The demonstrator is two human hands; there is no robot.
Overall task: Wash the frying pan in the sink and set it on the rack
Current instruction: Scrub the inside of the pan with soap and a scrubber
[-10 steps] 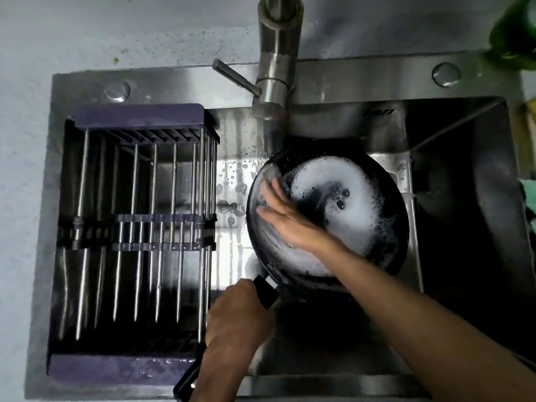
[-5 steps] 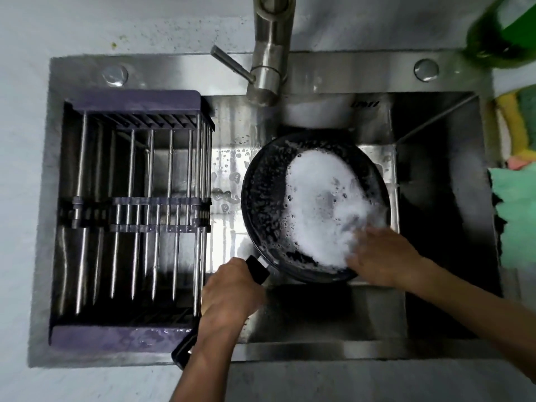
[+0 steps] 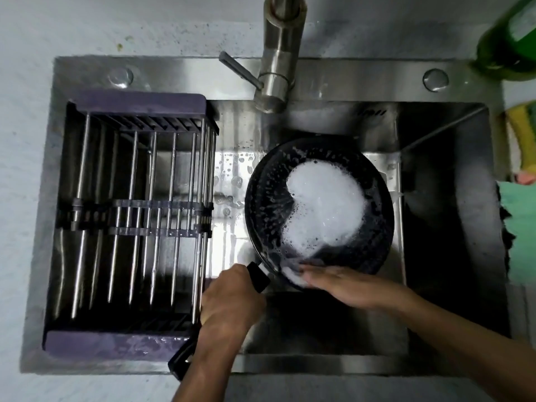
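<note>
Rack (image 3: 139, 216) w/ shiny metal bars sits in the left of the steel sink (image 3: 446, 158). Left hand (image 3: 229, 303) fingers wrapped round the black pan handle. Round black frying pan (image 3: 319, 210), full of white foam, is in the sink's middle. Right hand (image 3: 348, 285) fingers straight, together, flat on the near rim; tips blurry.

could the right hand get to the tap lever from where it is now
Probably yes. The right hand lies flat on the frying pan's near rim, holding nothing, and the tap lever sticks out unobstructed above the pan; only soapy foam lies between.
</note>
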